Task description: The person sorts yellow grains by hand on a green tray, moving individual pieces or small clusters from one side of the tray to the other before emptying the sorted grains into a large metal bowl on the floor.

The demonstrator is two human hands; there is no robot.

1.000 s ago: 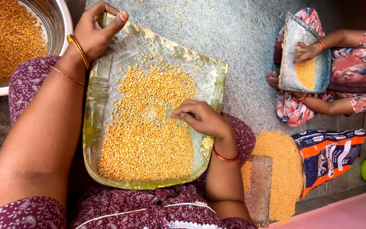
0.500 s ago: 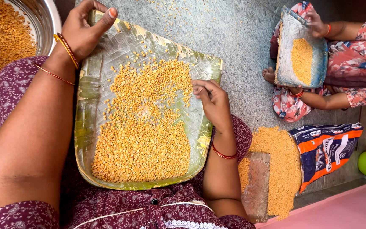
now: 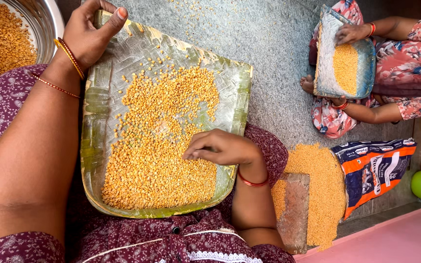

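- A broad, flat winnowing tray woven of pale green and yellowish strips (image 3: 123, 58) lies across the person's lap, its open edge pointing away from the body and its low rim curving up at the near side.
- Split yellow lentils (image 3: 157, 151) cover most of the tray, thick and heaped near the lap, thinning to scattered grains towards the far edge.
- The left hand (image 3: 86, 31) grips the tray's far left corner, thumb pressed on the upper face, bangles at the wrist.
- The right hand (image 3: 220, 147) rests on the lentils near the tray's right rim, fingers drawn together at the tips; whether they pinch a grain cannot be told.
- A steel bowl of lentils (image 3: 49, 24) sits at the left.
- Another person's woven tray (image 3: 327, 73) shows at the upper right.
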